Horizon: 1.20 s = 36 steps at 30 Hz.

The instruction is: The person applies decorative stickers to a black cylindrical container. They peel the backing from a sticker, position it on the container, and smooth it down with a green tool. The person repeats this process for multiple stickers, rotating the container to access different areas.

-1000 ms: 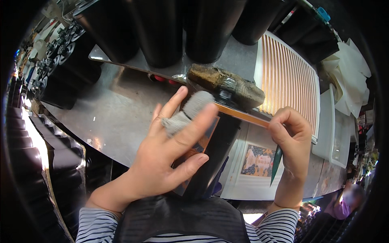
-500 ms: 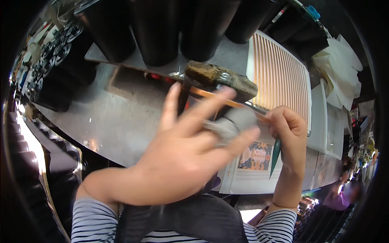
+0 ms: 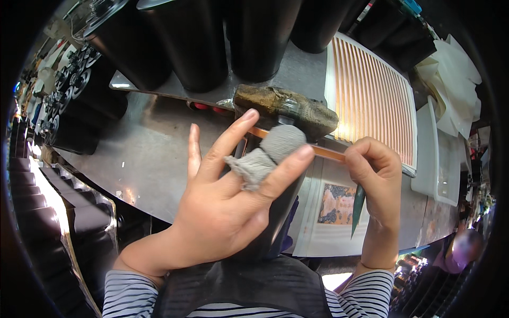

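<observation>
My left hand [image 3: 222,199] is open, fingers spread, over a dark cylindrical piece [image 3: 273,222] that is mostly hidden beneath it. A grey cloth cover [image 3: 283,144], banded by a dark loop, wraps one of its fingers. That covered finger is against or just above a thin copper-orange strip [image 3: 330,153]; contact is unclear. My right hand [image 3: 375,169] pinches the strip's right end between thumb and finger. A dark green pointed tool [image 3: 358,208] also hangs from the right hand, its tip down. Just beyond the strip lies a worn brown block [image 3: 286,110] with a shiny metal piece around it.
Tall black cylinders [image 3: 260,37] stand at the back, more at left. A white board [image 3: 371,100] bears rows of copper-orange strips. Beside it are a white plastic tray [image 3: 442,159] and crumpled sheets [image 3: 450,87]. A patterned card [image 3: 336,204] lies on the metal table [image 3: 143,153].
My left hand has drawn back left and down, its covered finger now in sharper view. The right hand keeps its pinch on the strip and has barely moved.
</observation>
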Each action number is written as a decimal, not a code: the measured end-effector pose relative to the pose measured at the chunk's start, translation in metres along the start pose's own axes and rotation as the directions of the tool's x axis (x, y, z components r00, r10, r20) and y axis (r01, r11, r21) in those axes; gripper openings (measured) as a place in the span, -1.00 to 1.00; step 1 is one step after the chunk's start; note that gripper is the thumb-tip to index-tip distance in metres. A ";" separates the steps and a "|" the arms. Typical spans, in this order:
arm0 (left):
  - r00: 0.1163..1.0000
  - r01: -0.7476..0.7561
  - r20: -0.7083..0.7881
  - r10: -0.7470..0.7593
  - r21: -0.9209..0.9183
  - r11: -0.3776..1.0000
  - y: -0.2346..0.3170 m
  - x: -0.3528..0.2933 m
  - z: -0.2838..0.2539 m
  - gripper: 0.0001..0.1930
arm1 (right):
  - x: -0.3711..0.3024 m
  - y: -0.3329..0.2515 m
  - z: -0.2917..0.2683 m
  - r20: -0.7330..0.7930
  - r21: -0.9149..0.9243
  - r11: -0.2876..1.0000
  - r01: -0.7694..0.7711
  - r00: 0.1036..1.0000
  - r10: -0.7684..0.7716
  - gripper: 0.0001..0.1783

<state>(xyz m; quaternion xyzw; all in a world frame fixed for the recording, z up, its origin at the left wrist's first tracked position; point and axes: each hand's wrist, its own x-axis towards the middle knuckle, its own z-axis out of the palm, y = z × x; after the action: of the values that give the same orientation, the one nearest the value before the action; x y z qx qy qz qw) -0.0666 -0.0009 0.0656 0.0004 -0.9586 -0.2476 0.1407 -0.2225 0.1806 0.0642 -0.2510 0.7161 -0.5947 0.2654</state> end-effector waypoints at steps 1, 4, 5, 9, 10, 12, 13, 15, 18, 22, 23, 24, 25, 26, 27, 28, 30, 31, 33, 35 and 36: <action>1.000 -0.021 0.010 0.020 0.066 0.998 0.003 0.003 -0.001 -0.41 | 0.000 0.000 -0.001 -0.004 -0.009 1.000 -0.007 1.000 0.007 -0.83; 0.996 -0.056 -0.057 0.065 0.142 0.988 0.013 0.010 0.007 -0.43 | -0.001 -0.002 0.001 -0.001 -0.025 0.999 -0.020 1.000 0.020 -0.80; 0.994 -0.086 -0.048 0.095 0.159 0.984 0.015 0.014 0.007 -0.43 | -0.001 -0.002 0.002 -0.003 -0.016 1.000 -0.023 1.000 0.023 -0.79; 0.987 -0.160 0.018 0.159 0.077 0.984 0.009 0.016 0.003 -0.41 | 0.002 -0.001 0.005 -0.050 0.009 1.000 0.012 0.999 -0.011 -0.84; 0.996 -0.090 0.001 0.090 0.002 0.996 0.010 0.010 -0.001 -0.36 | 0.001 -0.003 0.005 -0.060 -0.021 1.000 0.022 0.998 -0.023 -0.85; 0.991 0.104 -0.037 -0.128 -0.376 0.921 0.006 -0.006 0.007 0.02 | -0.001 -0.007 0.009 -0.092 -0.064 0.997 0.032 0.995 -0.038 -0.88; 0.971 0.205 0.019 -0.236 -0.566 0.799 0.002 -0.010 0.016 0.03 | 0.001 -0.012 0.013 -0.081 -0.060 0.998 0.018 0.996 -0.023 -0.89; 0.931 0.287 0.153 -0.332 -0.869 0.404 -0.015 -0.013 0.036 0.03 | 0.006 -0.015 0.027 -0.037 -0.023 0.996 0.089 0.995 -0.090 -0.88; 0.945 0.196 0.084 -0.315 -0.918 0.344 -0.025 -0.013 0.036 -0.15 | 0.011 -0.011 0.028 0.008 0.009 0.994 0.109 0.994 -0.109 -0.86; 0.981 0.073 -0.124 -0.148 -0.474 0.877 -0.014 -0.012 0.018 -0.41 | 0.010 -0.003 0.022 0.010 0.033 0.997 0.064 0.998 -0.064 -0.85; 0.995 0.035 -0.074 -0.062 -0.318 0.948 -0.012 -0.006 0.009 -0.42 | 0.009 -0.002 0.020 0.005 0.031 0.998 0.053 0.999 -0.053 -0.85; 1.000 -0.016 -0.014 0.014 -0.153 0.988 -0.009 -0.002 0.002 -0.44 | 0.008 -0.002 0.020 0.005 0.030 0.999 0.044 0.999 -0.044 -0.85; 1.000 -0.015 -0.002 0.015 -0.065 0.998 -0.002 0.002 0.002 -0.43 | 0.007 -0.003 0.018 0.003 0.045 0.999 0.009 1.000 -0.010 -0.85; 1.000 -0.006 0.005 0.006 0.001 1.000 0.004 0.003 0.002 -0.42 | 0.007 -0.005 0.018 0.011 0.060 0.998 -0.020 1.000 0.019 -0.85; 1.000 0.001 0.015 -0.002 0.066 0.998 0.010 0.005 0.002 -0.42 | 0.006 -0.007 0.018 0.019 0.075 0.996 -0.049 0.999 0.048 -0.85; 1.000 -0.014 0.017 0.013 0.081 0.997 0.011 0.008 0.002 -0.42 | 0.006 -0.008 0.019 -0.001 0.099 0.994 -0.049 0.999 0.049 -0.85; 0.997 -0.072 0.009 0.072 0.083 0.994 0.012 0.014 0.006 -0.42 | 0.003 -0.011 0.023 -0.048 0.139 0.989 -0.039 0.998 0.046 -0.85; 0.996 -0.092 0.010 0.092 0.075 0.993 0.012 0.015 0.005 -0.42 | 0.003 -0.012 0.024 -0.053 0.115 0.993 -0.030 0.998 0.036 -0.85; 0.992 -0.128 0.027 0.126 0.065 0.990 0.008 0.018 -0.001 -0.43 | 0.005 -0.009 0.025 -0.083 0.074 0.997 -0.002 0.997 0.008 -0.85; 0.992 -0.101 -0.081 0.101 0.000 0.995 0.001 0.012 -0.002 -0.43 | 0.005 -0.008 0.027 -0.079 0.058 0.998 0.012 0.997 -0.007 -0.86; 0.998 -0.008 -0.066 -0.004 -0.184 0.983 0.000 0.006 0.002 -0.34 | 0.005 -0.007 0.026 -0.078 0.042 0.999 0.024 0.997 -0.020 -0.86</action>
<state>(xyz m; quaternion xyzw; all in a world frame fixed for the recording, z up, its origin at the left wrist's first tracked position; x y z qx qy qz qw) -0.0727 -0.0002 0.0655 -0.0056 -0.9264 -0.3350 0.1719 -0.2078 0.1575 0.0666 -0.2299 0.7101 -0.6222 0.2363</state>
